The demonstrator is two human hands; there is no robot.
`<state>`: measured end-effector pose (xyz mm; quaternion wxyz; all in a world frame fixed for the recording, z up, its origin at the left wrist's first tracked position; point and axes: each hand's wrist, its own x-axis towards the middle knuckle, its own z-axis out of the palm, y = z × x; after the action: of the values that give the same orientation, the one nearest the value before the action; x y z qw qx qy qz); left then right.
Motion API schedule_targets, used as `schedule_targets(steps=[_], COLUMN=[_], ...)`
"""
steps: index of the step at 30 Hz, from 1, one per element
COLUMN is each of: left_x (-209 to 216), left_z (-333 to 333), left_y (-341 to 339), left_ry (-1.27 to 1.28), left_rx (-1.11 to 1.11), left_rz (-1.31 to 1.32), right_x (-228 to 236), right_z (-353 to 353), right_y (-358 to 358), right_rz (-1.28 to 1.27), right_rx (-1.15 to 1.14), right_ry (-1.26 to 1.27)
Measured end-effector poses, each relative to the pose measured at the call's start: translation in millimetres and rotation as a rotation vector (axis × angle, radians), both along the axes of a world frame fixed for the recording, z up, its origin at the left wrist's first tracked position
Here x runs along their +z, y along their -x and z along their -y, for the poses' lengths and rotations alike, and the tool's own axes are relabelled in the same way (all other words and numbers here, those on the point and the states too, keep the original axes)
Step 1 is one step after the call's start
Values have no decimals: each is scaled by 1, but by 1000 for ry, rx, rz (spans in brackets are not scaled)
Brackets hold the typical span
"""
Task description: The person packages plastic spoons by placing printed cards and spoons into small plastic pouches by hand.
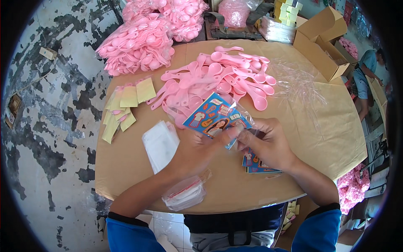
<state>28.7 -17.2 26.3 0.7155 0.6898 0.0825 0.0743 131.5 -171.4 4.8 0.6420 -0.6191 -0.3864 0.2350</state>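
While both hands pinch its lower-right end, the blue card lies at mid-frame, up and left of the thumbs.
Left hand and right hand seem equally near, thumbs pressed on it; its long axis slopes from upper left to lower right (clear film glints around it). Left fingertips hide behind it; the right hand partly covers the card stack. Pink spoons heap beyond, upper middle.

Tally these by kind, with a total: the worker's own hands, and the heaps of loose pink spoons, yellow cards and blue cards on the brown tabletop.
Hands: 2 (left hand, right hand)
Pink spoon heap: 1
Yellow card heap: 1
Blue card heap: 1
Total: 5
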Motion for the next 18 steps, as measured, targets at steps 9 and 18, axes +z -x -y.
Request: schedule_targets(steps=[9,18], left_x=[-6,-9], left_z=[-15,-21], left_y=[-1,3], left_ry=[219,83], left_rx=[-200,-195], left_rz=[323,519], right_x=[14,9], right_z=[6,0], right_y=[1,-38], right_rz=[-95,344], right_rx=[98,170], right_ry=[-75,-10])
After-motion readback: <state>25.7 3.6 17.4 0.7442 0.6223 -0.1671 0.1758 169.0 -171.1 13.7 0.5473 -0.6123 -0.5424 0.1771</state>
